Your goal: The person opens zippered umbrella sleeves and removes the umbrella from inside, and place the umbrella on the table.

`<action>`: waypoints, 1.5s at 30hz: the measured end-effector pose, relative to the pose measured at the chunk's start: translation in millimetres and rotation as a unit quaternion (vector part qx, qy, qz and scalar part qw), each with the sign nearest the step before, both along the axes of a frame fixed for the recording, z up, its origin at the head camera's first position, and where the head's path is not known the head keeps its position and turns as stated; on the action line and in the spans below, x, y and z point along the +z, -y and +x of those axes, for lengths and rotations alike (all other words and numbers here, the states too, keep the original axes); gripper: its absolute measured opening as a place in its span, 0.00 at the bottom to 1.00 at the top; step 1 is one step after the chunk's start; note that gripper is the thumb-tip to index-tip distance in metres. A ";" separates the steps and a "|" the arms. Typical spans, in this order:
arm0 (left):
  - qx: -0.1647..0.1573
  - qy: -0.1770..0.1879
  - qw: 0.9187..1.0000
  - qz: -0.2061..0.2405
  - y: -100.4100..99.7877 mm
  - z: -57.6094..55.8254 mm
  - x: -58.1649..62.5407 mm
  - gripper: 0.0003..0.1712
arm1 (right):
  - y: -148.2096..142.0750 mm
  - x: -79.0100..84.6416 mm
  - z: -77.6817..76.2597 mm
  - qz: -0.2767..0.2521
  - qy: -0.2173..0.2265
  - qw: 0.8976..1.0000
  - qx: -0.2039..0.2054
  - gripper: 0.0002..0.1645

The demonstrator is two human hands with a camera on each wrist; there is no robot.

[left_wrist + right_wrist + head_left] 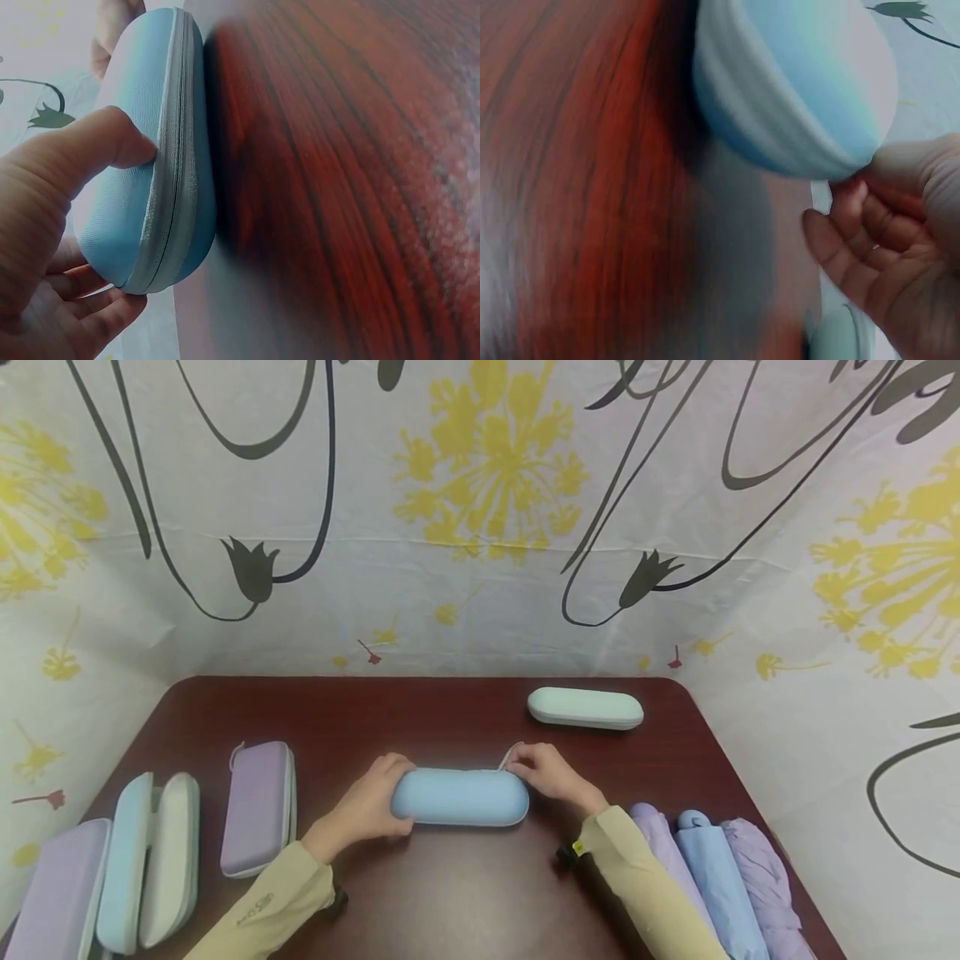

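Note:
A light blue zippered case (461, 797) lies lengthwise across the middle of the table, its seam closed along the side seen in the left wrist view. My left hand (369, 800) grips the case's left end, thumb on the near side and fingers around the far side. In the left wrist view the thumb (127, 142) presses beside the grey zipper band (174, 150). At the far right corner, my right hand (551, 772) pinches a thin pale pull strap (510, 755) between thumb and fingers. The right wrist view hides that pinch behind the case end (802, 82).
A mint case (585, 707) lies at the back right. On the left are a purple case (257, 808), an opened blue-and-white case (126, 868) and another purple case (60, 893). Folded umbrellas, one blue (720, 885) between purple ones, line the right edge of the dark table (450, 893).

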State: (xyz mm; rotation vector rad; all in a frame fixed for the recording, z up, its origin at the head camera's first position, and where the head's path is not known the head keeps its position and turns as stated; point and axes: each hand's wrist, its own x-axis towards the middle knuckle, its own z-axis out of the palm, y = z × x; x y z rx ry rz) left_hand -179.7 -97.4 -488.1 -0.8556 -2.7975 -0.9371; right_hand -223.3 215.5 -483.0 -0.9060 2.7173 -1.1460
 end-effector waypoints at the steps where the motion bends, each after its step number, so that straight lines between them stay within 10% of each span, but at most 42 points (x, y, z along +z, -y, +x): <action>1: -0.002 -0.001 1.000 0.001 -0.5 -1.0 -0.2 0.41 | -0.4 0.7 0.7 0.007 -0.024 1.000 0.006 0.04; 19: 0.014 0.007 1.000 -0.007 -2.9 -8.0 -3.4 0.39 | -25.5 5.0 29.8 0.124 -0.111 0.986 -0.024 0.03; 45: 0.133 0.038 0.990 0.026 -14.5 15.3 -7.4 0.38 | 28.1 -5.6 59.1 0.057 -0.105 0.986 -0.117 0.05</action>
